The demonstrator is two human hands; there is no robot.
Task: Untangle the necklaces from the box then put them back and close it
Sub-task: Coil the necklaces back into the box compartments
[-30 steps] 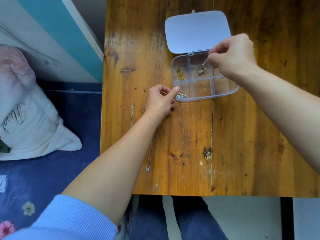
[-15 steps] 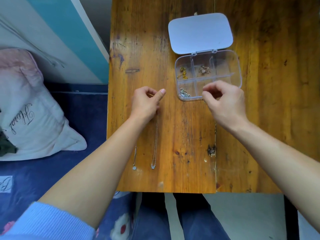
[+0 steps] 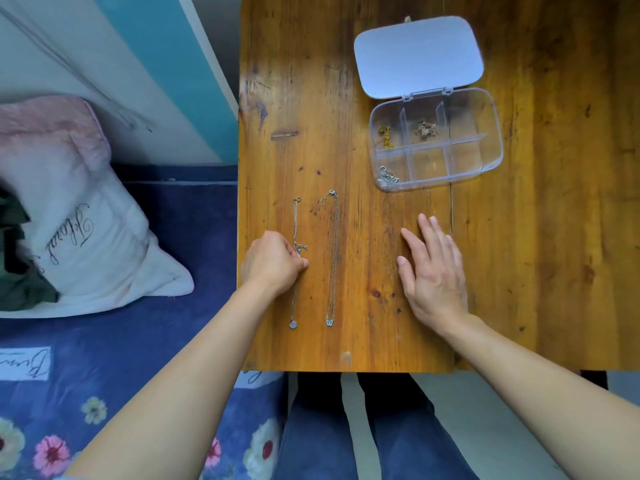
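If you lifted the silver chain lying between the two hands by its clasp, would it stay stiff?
Probably not: the silver necklace is fine links, so it would likely hang limp. It looks thin, so probably light. Its small pendant might swing.

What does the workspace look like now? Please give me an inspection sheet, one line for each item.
Surface: wooden table, scratched and stained.
Job's things: left necklace and right necklace lie straight, side by side, apart. Clear box open, lid folded back flat. Gold chain, pale chain and silver chain each sit in their own compartment; the other three compartments look empty.
Clutter: nothing seen.
Grips: left hand pinches the left necklace; right hand flat, fingers straight, on or just over the table.
Cables: nothing seen.
Surroundings: pillow, blue flowered bedding.
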